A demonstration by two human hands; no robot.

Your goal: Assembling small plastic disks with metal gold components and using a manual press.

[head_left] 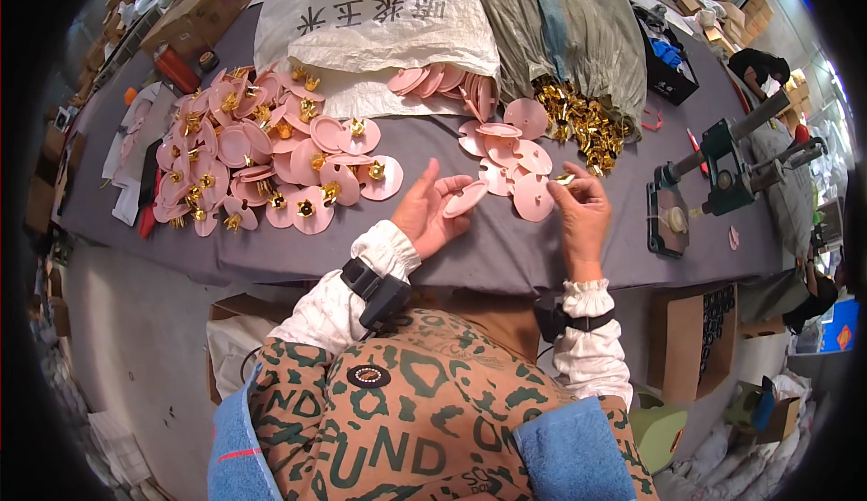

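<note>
We are seeing matt, smooth pink plastic discs (506,153), glossy gold metal clips (582,121), a dull grey cloth table cover (488,252), a coarse woven white sack (379,22), and brown cardboard boxes (700,338) looking rough and matt.

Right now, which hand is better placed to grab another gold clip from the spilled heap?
Probably the right hand: it lies nearer the gold clips, though it pinches something small. The left hand holds a pink disc.

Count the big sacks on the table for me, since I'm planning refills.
2. A white woven sack lies at the table's far edge, spilling pink discs; a grey-green sack lies beside it, spilling gold pieces. Others may be hidden.
</note>
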